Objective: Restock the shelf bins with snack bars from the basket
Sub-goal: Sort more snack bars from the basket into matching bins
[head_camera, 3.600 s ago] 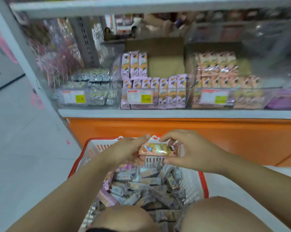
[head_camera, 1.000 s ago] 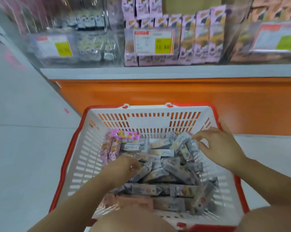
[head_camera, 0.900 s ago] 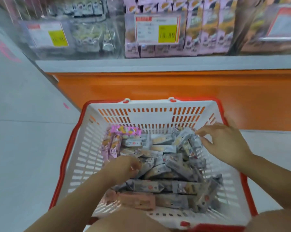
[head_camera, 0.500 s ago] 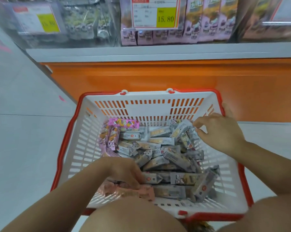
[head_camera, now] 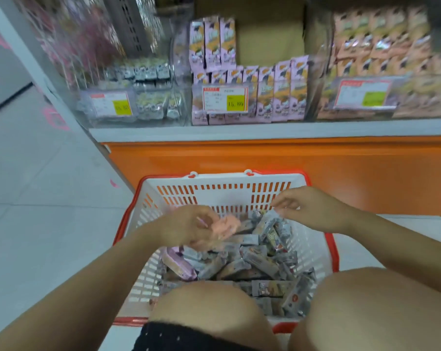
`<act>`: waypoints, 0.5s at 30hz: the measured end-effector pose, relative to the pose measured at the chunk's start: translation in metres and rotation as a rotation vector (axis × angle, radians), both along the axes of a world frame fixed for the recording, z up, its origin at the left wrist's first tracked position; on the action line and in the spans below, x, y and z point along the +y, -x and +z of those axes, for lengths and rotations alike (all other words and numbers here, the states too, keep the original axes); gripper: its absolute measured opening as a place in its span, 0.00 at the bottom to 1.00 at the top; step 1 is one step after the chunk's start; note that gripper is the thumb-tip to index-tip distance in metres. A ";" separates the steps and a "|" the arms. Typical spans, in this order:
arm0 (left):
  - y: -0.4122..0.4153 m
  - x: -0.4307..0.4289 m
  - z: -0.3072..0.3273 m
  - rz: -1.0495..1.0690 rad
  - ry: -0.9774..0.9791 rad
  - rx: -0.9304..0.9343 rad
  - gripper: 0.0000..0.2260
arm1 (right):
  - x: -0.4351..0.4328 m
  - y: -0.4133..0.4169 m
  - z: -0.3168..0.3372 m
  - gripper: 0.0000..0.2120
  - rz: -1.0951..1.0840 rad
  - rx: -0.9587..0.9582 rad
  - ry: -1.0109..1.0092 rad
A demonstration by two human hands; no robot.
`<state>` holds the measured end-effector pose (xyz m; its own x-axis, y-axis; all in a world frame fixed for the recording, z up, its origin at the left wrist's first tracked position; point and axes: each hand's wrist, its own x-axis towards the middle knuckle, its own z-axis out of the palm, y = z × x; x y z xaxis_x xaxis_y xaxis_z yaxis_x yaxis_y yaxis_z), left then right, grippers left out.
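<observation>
A white basket with a red rim stands on the floor in front of me, holding several grey and purple snack bars. My left hand grips a pink snack bar, lifted above the pile and blurred by motion. My right hand hovers over the basket's far right side with fingers loosely curled, holding nothing that I can see. Clear shelf bins stand above: grey packs at left, purple boxes in the middle, pink-orange packs at right.
An orange base panel runs under the grey shelf edge, right behind the basket. Price tags hang on the bin fronts. My knees cover the basket's near side. Pale floor tiles lie to the left.
My left hand has lifted a pink bar out of the basket's near left corner. The view has tilted up toward the shelf. My right hand has risen slightly.
</observation>
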<state>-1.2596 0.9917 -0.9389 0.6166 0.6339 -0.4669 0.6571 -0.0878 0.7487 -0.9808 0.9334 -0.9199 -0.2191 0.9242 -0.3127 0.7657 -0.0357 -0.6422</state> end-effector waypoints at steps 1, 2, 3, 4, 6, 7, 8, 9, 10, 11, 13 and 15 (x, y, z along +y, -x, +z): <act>-0.006 0.003 0.017 0.022 -0.098 -0.016 0.10 | -0.002 0.004 0.018 0.08 -0.015 0.090 0.018; -0.013 0.005 0.034 0.027 -0.223 -0.002 0.11 | -0.004 0.007 0.036 0.08 -0.041 0.173 0.022; -0.022 0.006 0.050 0.027 -0.369 0.016 0.12 | -0.006 0.009 0.053 0.08 -0.070 0.230 0.009; -0.032 0.004 0.067 0.019 -0.503 0.020 0.12 | -0.008 0.011 0.068 0.09 -0.100 0.267 -0.009; -0.054 -0.004 0.101 -0.039 -0.720 -0.006 0.14 | -0.011 0.015 0.093 0.15 -0.163 0.333 -0.037; -0.066 -0.009 0.114 -0.077 -0.809 -0.031 0.14 | -0.014 0.015 0.103 0.19 -0.197 0.369 -0.050; -0.079 -0.014 0.126 -0.119 -0.883 -0.052 0.14 | -0.017 0.015 0.112 0.21 -0.228 0.395 -0.076; -0.092 -0.019 0.135 -0.150 -0.944 -0.070 0.14 | -0.020 0.013 0.118 0.19 -0.251 0.397 -0.132; -0.104 -0.023 0.143 -0.171 -1.002 -0.085 0.14 | -0.023 0.009 0.122 0.14 -0.279 0.378 -0.211; -0.115 -0.027 0.150 -0.179 -1.058 -0.094 0.14 | -0.026 0.004 0.126 0.12 -0.313 0.355 -0.296; -0.131 -0.032 0.158 -0.143 -1.129 -0.105 0.16 | -0.036 -0.010 0.132 0.11 -0.376 0.363 -0.427; -0.141 -0.036 0.164 -0.054 -1.055 -0.113 0.22 | -0.048 -0.025 0.139 0.12 -0.406 0.369 -0.524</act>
<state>-1.1187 0.9557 -0.7748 0.6618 0.6546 0.3653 0.5640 -0.7558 0.3327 -0.9562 0.8850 -0.7807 0.1651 0.9620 0.2174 0.4899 0.1113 -0.8646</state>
